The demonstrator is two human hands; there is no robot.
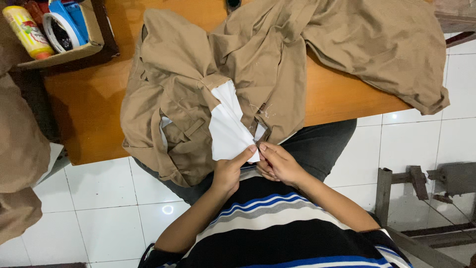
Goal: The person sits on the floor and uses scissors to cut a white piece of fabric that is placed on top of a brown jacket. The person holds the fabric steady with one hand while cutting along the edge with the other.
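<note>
A pair of khaki trousers [258, 59] lies crumpled across an orange wooden table [94, 104] and hangs over its near edge onto my lap. A white pocket lining [228, 126] is pulled out of the trousers. My left hand [229, 171] pinches the lower edge of this lining between thumb and fingers. My right hand [278, 164] meets it from the right, fingertips closed on the same white edge. Loose threads show on the khaki cloth just above my right hand.
A cardboard box [74, 49] at the table's far left corner holds a yellow bottle [27, 31] and a tape roll [62, 30]. More khaki cloth [20, 149] hangs at the left. A metal frame [421, 188] stands on the white tiled floor at right.
</note>
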